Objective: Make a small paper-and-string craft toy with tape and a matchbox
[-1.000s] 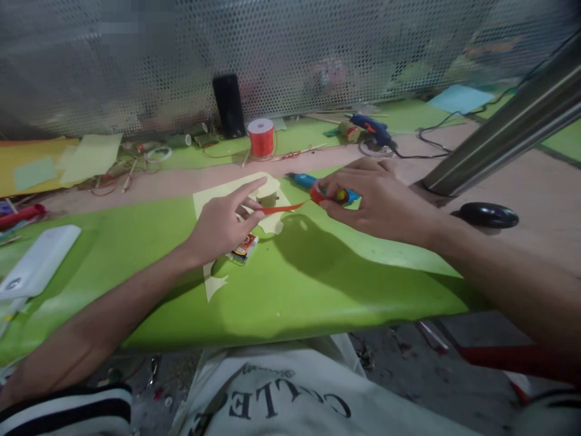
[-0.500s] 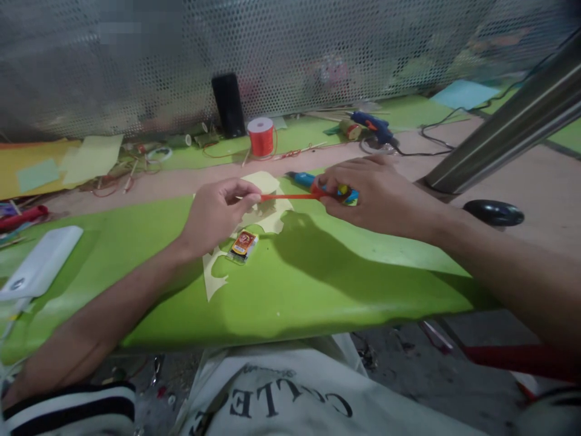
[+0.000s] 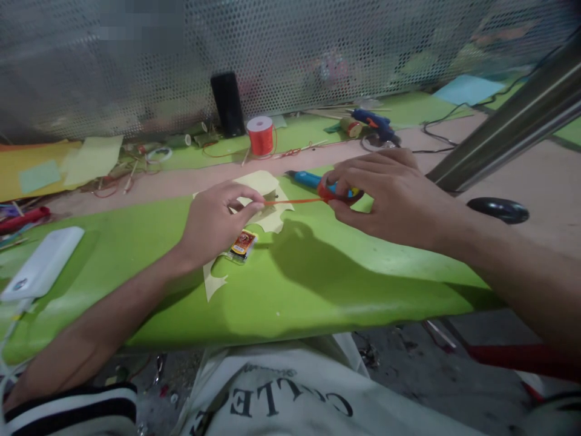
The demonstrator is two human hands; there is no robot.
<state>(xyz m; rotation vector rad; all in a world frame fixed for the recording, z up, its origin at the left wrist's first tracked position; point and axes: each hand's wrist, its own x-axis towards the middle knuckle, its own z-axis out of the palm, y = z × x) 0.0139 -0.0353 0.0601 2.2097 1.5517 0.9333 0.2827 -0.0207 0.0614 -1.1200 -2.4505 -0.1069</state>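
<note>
Nearest on the green desk (image 3: pixel 290 284) lay a little packet (image 3: pixel 243 243), closer in than the blue utility knife (image 3: pixel 305 178) and to its left. Cut pale yellow paper (image 3: pixel 275 223) lay just past it, also left of the knife. A thin red strip (image 3: pixel 295 201) ran straight above the desk, on the near side of the knife. To do this step well, I think it was best to pull softly, with no twist, and keep the roll from slipping. The left hand (image 3: pixel 213 221) pinched the strip tight between thumb and finger, left of the knife. The right hand (image 3: pixel 385 194) was half curled, gripping a small red roll (image 3: pixel 325 189) in front of the knife's right part. Beyond the knife stood a spool of red thread (image 3: pixel 261 142).
</note>
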